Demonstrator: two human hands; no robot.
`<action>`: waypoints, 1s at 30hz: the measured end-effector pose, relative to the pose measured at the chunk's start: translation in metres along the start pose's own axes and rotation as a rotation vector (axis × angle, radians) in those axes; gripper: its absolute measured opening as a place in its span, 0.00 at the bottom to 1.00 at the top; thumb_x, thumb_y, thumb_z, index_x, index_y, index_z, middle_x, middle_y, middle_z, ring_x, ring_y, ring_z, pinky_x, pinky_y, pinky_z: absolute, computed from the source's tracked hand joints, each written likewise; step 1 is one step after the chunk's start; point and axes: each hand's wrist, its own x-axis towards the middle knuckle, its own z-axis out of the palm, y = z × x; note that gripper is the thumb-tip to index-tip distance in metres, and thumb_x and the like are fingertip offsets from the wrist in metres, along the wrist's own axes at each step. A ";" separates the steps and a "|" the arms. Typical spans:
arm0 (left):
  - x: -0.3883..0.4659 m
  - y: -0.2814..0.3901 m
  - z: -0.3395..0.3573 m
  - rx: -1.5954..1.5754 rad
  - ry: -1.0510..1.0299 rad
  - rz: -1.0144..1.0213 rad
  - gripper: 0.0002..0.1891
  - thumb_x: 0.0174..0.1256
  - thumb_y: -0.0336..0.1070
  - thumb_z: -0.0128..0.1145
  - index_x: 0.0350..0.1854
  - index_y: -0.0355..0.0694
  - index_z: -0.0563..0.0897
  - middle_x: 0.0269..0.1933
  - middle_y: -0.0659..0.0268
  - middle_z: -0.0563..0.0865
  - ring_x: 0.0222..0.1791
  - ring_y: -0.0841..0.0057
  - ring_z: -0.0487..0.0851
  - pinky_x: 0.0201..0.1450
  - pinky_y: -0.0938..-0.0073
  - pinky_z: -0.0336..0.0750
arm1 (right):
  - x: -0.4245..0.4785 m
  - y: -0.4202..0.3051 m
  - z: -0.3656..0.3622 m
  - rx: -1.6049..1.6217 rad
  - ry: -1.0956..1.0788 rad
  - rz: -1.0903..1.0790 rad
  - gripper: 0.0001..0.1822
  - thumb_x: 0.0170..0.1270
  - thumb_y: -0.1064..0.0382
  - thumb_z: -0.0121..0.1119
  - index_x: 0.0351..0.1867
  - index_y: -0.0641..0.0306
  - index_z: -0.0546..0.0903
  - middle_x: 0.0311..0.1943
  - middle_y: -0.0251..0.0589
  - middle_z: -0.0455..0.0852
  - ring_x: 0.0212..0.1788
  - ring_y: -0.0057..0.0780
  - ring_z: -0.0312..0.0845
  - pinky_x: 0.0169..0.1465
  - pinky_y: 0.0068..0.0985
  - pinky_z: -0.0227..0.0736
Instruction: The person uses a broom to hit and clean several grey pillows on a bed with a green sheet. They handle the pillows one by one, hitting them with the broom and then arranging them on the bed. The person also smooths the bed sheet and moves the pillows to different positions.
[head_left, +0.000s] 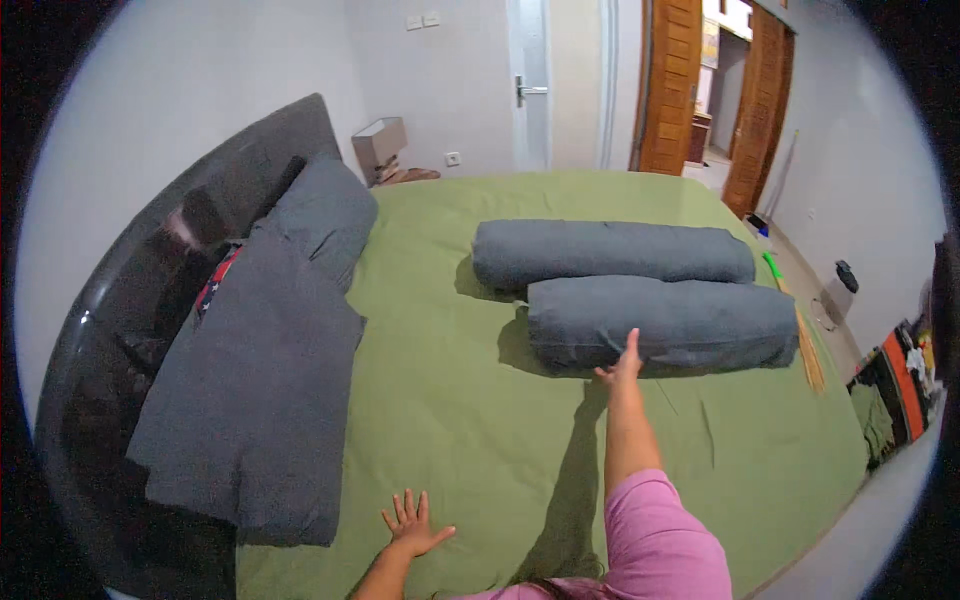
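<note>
On the green fitted sheet (442, 420) of a bed, my left hand (416, 532) rests palm down with its fingers spread. My right hand (622, 366) reaches forward and touches the lower near side of a grey bolster (667, 311). One digit points up against the bolster's cover; the others are partly hidden, so a grip cannot be made out. A second grey bolster (607, 247) lies just behind the first, roughly parallel to it. To the left, grey-covered pillows (262, 390) lie along the dark glossy headboard (105, 322).
A bed broom with a green handle (772, 266) lies along the bed's right edge. Patterned red and blue fabric (217, 281) shows behind the pillows. Beyond the bed are a lamp (379, 142), a pale door (531, 112) and wooden doors (670, 90). Piled items (896, 390) stand at right.
</note>
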 end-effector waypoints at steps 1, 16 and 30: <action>0.002 0.001 0.000 -0.009 -0.014 0.003 0.55 0.45 0.77 0.40 0.66 0.45 0.33 0.67 0.55 0.27 0.66 0.54 0.21 0.59 0.38 0.22 | 0.023 -0.003 -0.003 0.087 -0.060 0.011 0.53 0.40 0.33 0.62 0.62 0.64 0.55 0.63 0.51 0.55 0.60 0.54 0.56 0.53 0.60 0.53; 0.009 -0.003 0.002 -0.016 -0.046 -0.041 0.57 0.42 0.78 0.42 0.66 0.46 0.30 0.66 0.56 0.22 0.65 0.55 0.19 0.59 0.40 0.23 | -0.019 -0.084 -0.048 -0.310 -0.196 -0.668 0.06 0.38 0.71 0.49 0.11 0.72 0.69 0.14 0.34 0.70 0.15 0.24 0.59 0.19 0.31 0.57; -0.077 0.053 -0.155 -0.207 0.160 0.460 0.50 0.42 0.55 0.64 0.66 0.46 0.50 0.65 0.53 0.57 0.64 0.58 0.56 0.63 0.59 0.54 | -0.309 0.009 -0.102 -1.325 -0.883 -1.505 0.30 0.55 0.44 0.52 0.56 0.57 0.67 0.58 0.43 0.64 0.62 0.43 0.54 0.59 0.52 0.48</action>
